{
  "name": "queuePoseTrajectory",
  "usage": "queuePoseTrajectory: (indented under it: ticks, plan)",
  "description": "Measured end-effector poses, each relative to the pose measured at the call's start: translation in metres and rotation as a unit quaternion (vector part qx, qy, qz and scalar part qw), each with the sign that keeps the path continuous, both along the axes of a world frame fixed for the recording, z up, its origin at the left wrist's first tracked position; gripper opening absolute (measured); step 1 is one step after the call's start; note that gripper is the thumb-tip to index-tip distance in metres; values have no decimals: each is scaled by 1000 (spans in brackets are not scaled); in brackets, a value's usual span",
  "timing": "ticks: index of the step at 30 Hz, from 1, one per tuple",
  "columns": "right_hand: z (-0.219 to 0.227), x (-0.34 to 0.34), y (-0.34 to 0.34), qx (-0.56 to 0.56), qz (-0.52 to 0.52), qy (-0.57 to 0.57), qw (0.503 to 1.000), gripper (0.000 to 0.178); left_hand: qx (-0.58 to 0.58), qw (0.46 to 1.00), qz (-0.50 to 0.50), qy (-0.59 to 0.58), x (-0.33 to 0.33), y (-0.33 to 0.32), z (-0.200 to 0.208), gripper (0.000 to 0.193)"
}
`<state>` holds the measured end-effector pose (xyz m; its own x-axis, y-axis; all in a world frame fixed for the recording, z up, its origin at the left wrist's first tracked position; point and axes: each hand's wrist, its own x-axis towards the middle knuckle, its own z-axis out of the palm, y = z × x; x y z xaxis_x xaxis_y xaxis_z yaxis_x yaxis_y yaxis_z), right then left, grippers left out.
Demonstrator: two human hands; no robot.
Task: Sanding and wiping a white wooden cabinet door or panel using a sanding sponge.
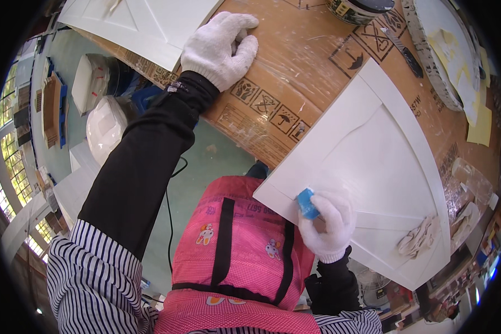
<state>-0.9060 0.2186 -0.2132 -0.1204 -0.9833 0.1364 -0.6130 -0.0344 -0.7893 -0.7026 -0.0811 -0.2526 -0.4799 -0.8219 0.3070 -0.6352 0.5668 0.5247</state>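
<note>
In its white knit glove, my right hand [329, 225] pinches a small blue block [307, 204] between thumb and fingers. The block is at the near left edge of a white fan-shaped panel [367, 150], which has raised trim strips and a curved outer rim. My left hand [221, 49], also gloved, is on the cardboard-covered table by the corner of a second white panel [145, 22]. Its fingers are loosely bent, with a gap between them and the thumb, and nothing shows in them. A crumpled pale cloth [417, 237] lies on the fan-shaped panel, right of my right hand.
Brown printed cardboard [284, 61] covers the table. At its far side stand a dark-lidded tub [359, 10] and a utility knife [403, 53]. A round board [437, 50] with yellow sandpaper-like sheets [480, 127] and a clear plastic bottle [474, 181] are at the right.
</note>
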Motion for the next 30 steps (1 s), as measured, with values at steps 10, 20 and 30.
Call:
queuePoseTrajectory:
  ticks: [10, 20, 30]
  plan:
    - [-2, -11, -8, -14, 56, 10, 998, 47, -5, 1000, -5, -3, 1, 1, 0, 29]
    - [-4, -14, -4, -42, 146, 18, 988, 55, -11, 1000, -4, -9, 2, 0, 0, 27]
    - [-8, -21, -6, -51, 167, 32, 984, 60, 0, 1000, 14, 20, -5, 7, 10, 18]
